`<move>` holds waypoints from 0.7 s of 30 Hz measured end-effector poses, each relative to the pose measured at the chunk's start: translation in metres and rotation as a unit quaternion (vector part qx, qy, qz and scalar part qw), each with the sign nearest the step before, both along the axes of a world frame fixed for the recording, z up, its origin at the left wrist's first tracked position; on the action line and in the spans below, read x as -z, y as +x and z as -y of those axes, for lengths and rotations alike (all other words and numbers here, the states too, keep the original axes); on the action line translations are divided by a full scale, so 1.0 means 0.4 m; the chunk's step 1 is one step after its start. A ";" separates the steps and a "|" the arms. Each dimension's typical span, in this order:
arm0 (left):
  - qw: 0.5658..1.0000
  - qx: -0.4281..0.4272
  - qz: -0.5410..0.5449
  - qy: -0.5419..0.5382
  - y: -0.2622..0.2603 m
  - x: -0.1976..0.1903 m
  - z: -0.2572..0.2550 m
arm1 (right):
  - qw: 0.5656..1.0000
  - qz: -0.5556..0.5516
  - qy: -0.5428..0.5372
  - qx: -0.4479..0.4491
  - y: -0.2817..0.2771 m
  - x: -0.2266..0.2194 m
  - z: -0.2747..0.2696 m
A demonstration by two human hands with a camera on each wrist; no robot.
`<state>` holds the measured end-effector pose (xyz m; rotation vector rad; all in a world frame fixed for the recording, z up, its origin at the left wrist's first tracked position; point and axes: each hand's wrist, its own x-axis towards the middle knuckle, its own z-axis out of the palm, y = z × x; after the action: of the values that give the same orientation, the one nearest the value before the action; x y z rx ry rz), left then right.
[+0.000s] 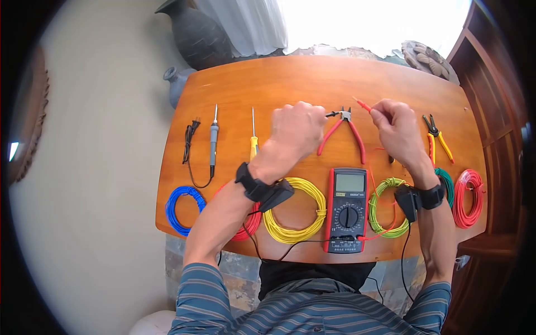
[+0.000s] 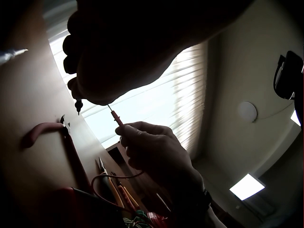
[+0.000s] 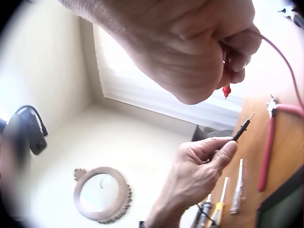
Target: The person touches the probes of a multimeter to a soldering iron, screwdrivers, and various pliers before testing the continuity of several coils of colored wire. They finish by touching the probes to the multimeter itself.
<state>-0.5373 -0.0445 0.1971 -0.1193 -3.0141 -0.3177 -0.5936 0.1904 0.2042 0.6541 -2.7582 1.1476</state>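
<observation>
Multimeter (image 1: 347,209) face up on the table (image 1: 251,84), lower centre of head view, between the yellow wire coil (image 1: 322,212) and the yellow-green wire coil (image 1: 373,220). Beyond it, my left hand (image 1: 296,129) grips the black probe (image 1: 333,114); my right hand (image 1: 399,125) pinches the red probe (image 1: 363,105). Tips apart. Diagonal cutters (image 1: 360,144) lie between hands, upper centre.

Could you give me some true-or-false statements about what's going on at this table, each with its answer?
1. The left hand holds the black probe. True.
2. The right hand grips the red-handled cutters. False: it holds the red probe; the cutters lie on the table.
3. The meter lies between the yellow coil and the yellow-green coil. True.
4. The two probe tips touch each other. False: they are apart.
</observation>
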 end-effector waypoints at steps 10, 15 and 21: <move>0.983 -0.091 -0.017 0.155 0.126 -0.124 0.428 | 0.982 0.024 -0.132 -0.134 0.030 -0.135 0.163; 0.961 -0.193 0.033 0.195 0.169 -0.022 0.618 | 0.976 0.046 -0.029 -0.209 0.010 -0.069 0.429; 0.961 -0.193 -0.002 0.196 0.189 0.048 0.671 | 0.973 0.031 0.017 -0.229 -0.029 0.072 0.688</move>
<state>-0.4618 -0.3129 0.1780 0.4891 -2.8102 -0.8505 -0.6053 -0.0850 0.1753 1.3337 -2.7616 1.2083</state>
